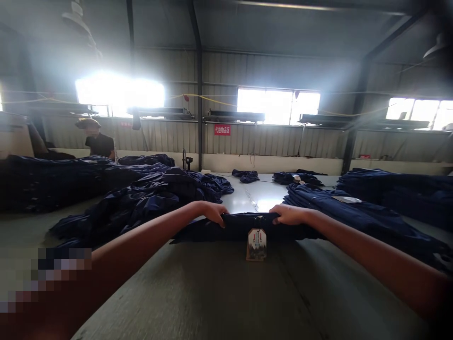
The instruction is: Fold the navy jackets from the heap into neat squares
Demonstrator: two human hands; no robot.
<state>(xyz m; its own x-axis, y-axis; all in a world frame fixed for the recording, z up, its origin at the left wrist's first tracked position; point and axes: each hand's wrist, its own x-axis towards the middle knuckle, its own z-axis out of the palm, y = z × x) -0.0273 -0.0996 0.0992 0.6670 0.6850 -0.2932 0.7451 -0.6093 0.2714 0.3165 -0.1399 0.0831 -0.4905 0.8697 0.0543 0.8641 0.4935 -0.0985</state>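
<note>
Dark navy trousers (pixel 240 222) are stretched between my two hands just over the table, the waistband edge toward me. My left hand (pixel 212 212) is closed on the left end of the waistband, thumb on the near side. At the other end my right hand (pixel 289 214) pinches the same edge. From the middle of the waistband dangles a printed paper hang tag (pixel 256 244) with a landscape picture. The rest of the trousers lies behind and is mostly hidden by the raised edge.
Crumpled navy garments (pixel 166 189) are heaped at the left. A neater stack (pixel 339 203) lies at the right, with a pale tag (pixel 347 199) on top. Smaller garment piles (pixel 245 176) sit farther back on the grey table (pixel 198 288). Another person (pixel 100 141) stands at the far left.
</note>
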